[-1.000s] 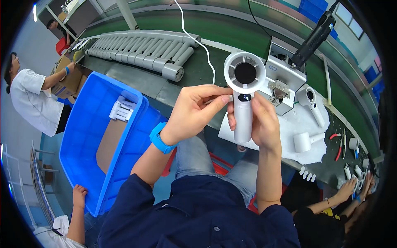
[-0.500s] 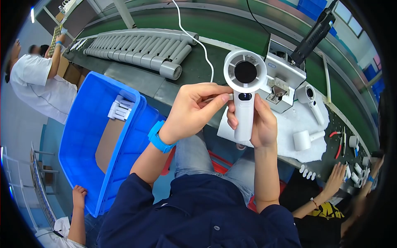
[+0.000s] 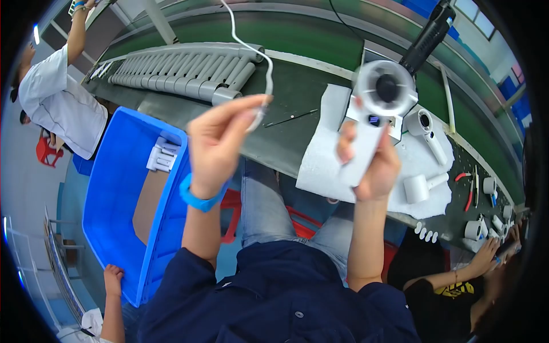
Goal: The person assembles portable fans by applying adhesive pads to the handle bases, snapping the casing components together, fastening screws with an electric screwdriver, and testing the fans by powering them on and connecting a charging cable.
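My left hand [image 3: 220, 140], with a blue wristband, pinches the end of a white cable [image 3: 267, 80] over the dark table, left of the white cloth. My right hand [image 3: 374, 163] is wrapped round the handle of a white handheld fan [image 3: 366, 150], which is blurred and tilted, its round head up and a small lit display below it. Fan and cable are apart. Behind the fan stands a metal fixture, partly hidden. On the white cloth [image 3: 323, 154] at the right lie another fan [image 3: 426, 131] and a white fan-shaped part [image 3: 417, 188].
A blue bin [image 3: 114, 188] holding white parts stands at the left, a person's hand [image 3: 113, 279] on its rim. Gray fans [image 3: 177, 71] lie in a row at the back. A black electric screwdriver [image 3: 429, 40], red-handled pliers [image 3: 469, 200] and a co-worker's hands [image 3: 486, 257] are at the right.
My left hand has moved left with the cable, away from the fan. My right hand has moved right with the fan and tilted it. The person at the far left has raised an arm.
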Tool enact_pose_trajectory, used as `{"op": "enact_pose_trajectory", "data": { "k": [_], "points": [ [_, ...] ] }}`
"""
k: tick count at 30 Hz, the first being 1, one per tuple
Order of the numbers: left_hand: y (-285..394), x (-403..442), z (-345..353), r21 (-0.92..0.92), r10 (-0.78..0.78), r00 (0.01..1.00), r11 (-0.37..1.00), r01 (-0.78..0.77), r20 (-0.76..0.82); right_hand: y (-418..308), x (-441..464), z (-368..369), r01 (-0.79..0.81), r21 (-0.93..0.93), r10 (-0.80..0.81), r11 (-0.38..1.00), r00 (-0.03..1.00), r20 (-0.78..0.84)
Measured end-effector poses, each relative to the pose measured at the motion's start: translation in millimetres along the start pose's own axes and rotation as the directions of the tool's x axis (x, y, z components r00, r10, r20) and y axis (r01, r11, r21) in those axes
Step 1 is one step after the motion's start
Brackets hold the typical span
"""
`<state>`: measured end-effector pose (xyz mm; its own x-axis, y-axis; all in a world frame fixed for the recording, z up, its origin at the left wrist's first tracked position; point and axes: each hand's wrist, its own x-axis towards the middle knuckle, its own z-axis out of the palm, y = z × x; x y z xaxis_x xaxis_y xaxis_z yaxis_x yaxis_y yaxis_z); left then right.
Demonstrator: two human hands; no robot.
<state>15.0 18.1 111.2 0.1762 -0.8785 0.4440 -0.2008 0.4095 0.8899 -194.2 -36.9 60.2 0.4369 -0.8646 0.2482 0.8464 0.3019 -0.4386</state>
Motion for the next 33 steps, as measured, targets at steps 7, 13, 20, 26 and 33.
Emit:
{"op": "enact_pose_trajectory", "data": {
  "k": [7,13,20,26,33],
  "points": [
    [-91.1,6.3,33.2,0.555,0.027,0.917,0.789,-0.264,0.398,0.5,0.1,5.3,0.025,-0.051,-0.027,0.998,0.999,-0.036],
    [-79.6,-10.5,64.6,0.158,-0.010,0.983,0.987,-0.019,0.181,8.3,8.9,7.0,0.094,-0.345,-0.150,0.934,0.979,-0.140],
    [-20.8,-9.8,63.3,-0.447,-0.364,0.833,0.715,0.537,0.418,15.0,23.9,9.2,-0.135,-0.265,0.037,0.955,0.938,-0.344],
    [-12.5,-9.7,55.0,-0.425,-0.389,0.813,0.707,0.565,0.433,18.8,25.5,19.1,-0.160,-0.259,0.060,0.952,0.933,-0.355],
    [-10.6,-10.7,51.9,-0.415,-0.410,0.801,0.698,0.584,0.437,25.0,24.0,18.0,-0.226,-0.214,0.127,0.950,0.910,-0.395]
  ]
}}
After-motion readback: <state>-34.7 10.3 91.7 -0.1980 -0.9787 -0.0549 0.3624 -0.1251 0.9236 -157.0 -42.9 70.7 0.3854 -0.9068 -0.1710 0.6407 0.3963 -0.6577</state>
